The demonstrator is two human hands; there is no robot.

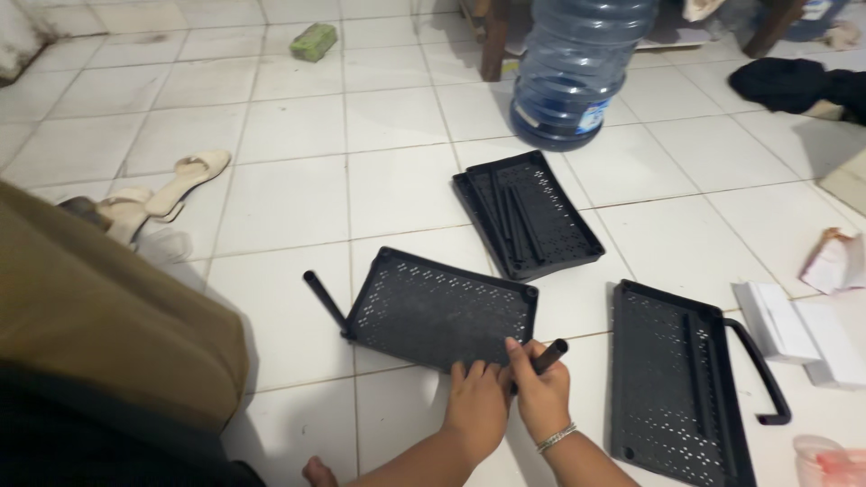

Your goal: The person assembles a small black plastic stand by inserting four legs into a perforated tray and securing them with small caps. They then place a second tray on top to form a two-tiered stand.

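At the near edge a bare toe [317, 470] pokes into view, the rest of the foot cut off. Just above it the left hand [475, 403] lies flat, fingers pressed on the near rim of a black perforated plastic shelf panel [439, 309] resting on the white tiled floor [298, 207]. Touching it, the right hand [541, 393], a beaded bracelet [557, 438] at the wrist, is clenched around a short black plastic tube [549, 355] at the panel's near right corner; the tube's lower end is hidden in the fist. Another black tube leg [326, 302] sticks out from the panel's far left corner. To the right lies a second perforated black panel with a curved handle [678, 385], its near end cut off. Farther back sits a stack of black panels [528, 215]. An olive cloth mass [99, 316] blocks the left foreground. Beyond, a blue water jug [577, 68] is cropped at the top, and beige sandals [171, 189] lie left.
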